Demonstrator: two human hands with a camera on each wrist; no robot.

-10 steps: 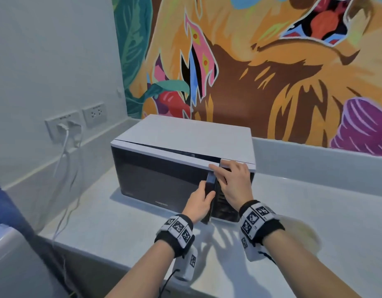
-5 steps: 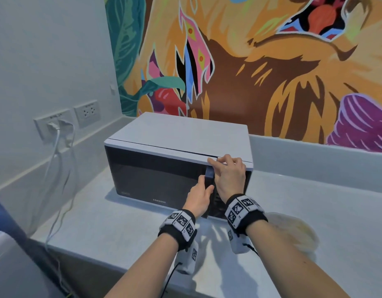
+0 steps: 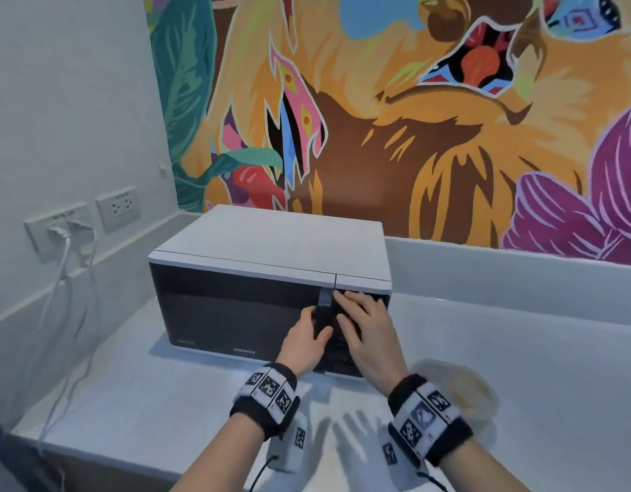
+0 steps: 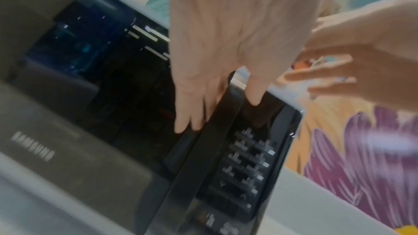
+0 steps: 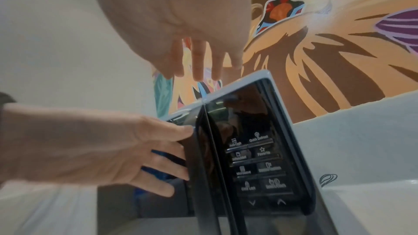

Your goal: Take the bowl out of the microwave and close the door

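Observation:
The white microwave stands on the counter with its dark door flush shut. My left hand straddles the black vertical handle, with straight fingers on the glass to its left and the thumb to its right. My right hand hovers with spread, straight fingers in front of the control panel and holds nothing. A pale bowl sits on the counter right of the microwave, partly hidden behind my right wrist.
Two wall sockets with white cables plugged in are on the left wall. A painted mural covers the back wall. The grey counter stretches to the right of the microwave.
The door has gone from slightly ajar to flush shut. My right hand has left the door's top edge and spread in front of the panel. My left hand's fingers have straightened around the handle.

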